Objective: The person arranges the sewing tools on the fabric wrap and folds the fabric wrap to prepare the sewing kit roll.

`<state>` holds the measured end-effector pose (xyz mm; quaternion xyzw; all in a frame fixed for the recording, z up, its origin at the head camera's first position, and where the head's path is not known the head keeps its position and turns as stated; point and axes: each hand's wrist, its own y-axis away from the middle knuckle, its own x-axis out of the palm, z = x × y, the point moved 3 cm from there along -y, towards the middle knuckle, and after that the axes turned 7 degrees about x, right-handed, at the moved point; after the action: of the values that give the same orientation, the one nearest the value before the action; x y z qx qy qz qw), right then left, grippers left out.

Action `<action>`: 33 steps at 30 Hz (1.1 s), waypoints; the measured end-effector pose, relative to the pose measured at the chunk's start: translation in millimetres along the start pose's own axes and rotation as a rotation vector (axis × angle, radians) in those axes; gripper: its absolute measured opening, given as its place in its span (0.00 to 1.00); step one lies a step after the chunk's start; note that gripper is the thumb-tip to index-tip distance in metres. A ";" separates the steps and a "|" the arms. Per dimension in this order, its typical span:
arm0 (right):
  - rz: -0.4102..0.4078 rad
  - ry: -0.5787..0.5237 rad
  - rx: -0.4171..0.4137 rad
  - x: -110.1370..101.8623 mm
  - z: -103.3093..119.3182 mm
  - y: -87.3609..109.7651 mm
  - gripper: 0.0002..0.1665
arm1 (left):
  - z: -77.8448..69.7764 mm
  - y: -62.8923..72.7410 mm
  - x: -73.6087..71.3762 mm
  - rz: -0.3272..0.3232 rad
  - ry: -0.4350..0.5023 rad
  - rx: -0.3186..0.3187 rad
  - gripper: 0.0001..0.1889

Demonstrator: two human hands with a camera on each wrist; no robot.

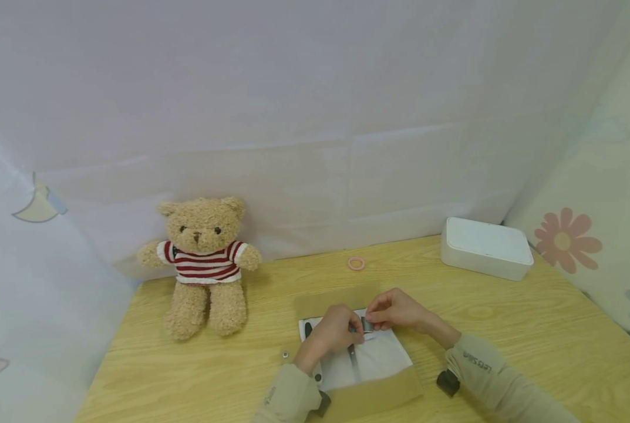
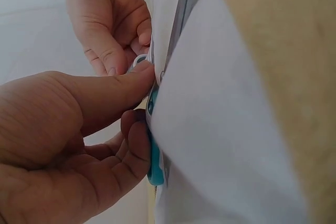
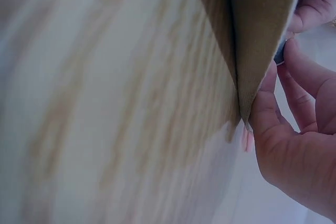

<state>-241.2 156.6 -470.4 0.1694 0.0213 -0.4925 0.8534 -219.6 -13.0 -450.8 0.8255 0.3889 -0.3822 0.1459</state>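
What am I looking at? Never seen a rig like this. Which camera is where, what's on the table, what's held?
No robot here: these are a person's bare left hand and right hand. The wide picture comes from a camera on the head, looking forward and down. The two close-ups come from cameras on the wrists, one each.

On the wooden table are a teddy bear, a white box, a pink ring and a tan-and-white cloth with dark slim items on it.

The right hand pinches a small gray item, too unclear to name. The left hand's fingers are at the white cloth edge, beside something teal; its exact grip is unclear.
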 end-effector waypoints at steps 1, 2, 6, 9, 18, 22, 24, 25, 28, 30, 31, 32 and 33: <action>-0.006 0.004 0.002 0.2 -0.2 -0.1 0.12 | -0.2 0.1 -0.1 0.000 0.000 0.000 0.08; -0.011 0.007 0.003 0.4 -0.7 -0.4 0.12 | -0.1 0.2 -0.2 0.000 -0.001 0.002 0.08; -0.010 0.028 -0.004 0.3 -1.4 -0.4 0.11 | -0.6 0.7 -0.6 -0.002 0.001 0.017 0.08; 0.011 0.046 -0.017 0.4 -1.7 -0.1 0.11 | -0.7 1.2 -1.1 0.000 0.005 0.025 0.09; -0.008 0.076 -0.013 3.1 -1.1 0.2 0.09 | 1.3 3.0 0.1 0.005 -0.023 0.027 0.09; -0.053 0.094 -0.009 5.0 -0.6 0.6 0.08 | 1.6 2.7 1.8 0.001 -0.033 0.034 0.10; -0.064 0.100 -0.011 5.8 0.0 1.1 0.07 | 1.6 2.6 2.5 0.002 -0.033 0.042 0.10; -0.067 0.103 -0.012 6.2 0.4 1.3 0.07 | 1.5 2.6 2.8 0.001 -0.033 0.049 0.10; -0.073 0.111 -0.019 7.0 1.7 1.7 0.07 | 1.2 2.9 3.0 -0.002 -0.031 0.055 0.10; -0.080 0.118 -0.023 7.0 2.1 1.6 0.07 | 0.9 3.1 2.9 -0.005 -0.031 0.053 0.10; -0.084 0.123 -0.025 6.9 2.1 1.3 0.07 | 0.9 3.1 3.0 -0.005 -0.031 0.052 0.11; -0.089 0.129 -0.028 6.8 2.0 1.0 0.07 | 0.7 3.2 3.2 -0.004 -0.030 0.049 0.11; -0.094 0.136 -0.029 6.9 1.8 1.0 0.07 | 0.4 3.4 3.5 -0.003 -0.031 0.049 0.11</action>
<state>-237.0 150.7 -469.8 0.1887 0.0944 -0.5192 0.8282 -215.8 -13.6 -453.8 0.8221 0.3785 -0.4045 0.1312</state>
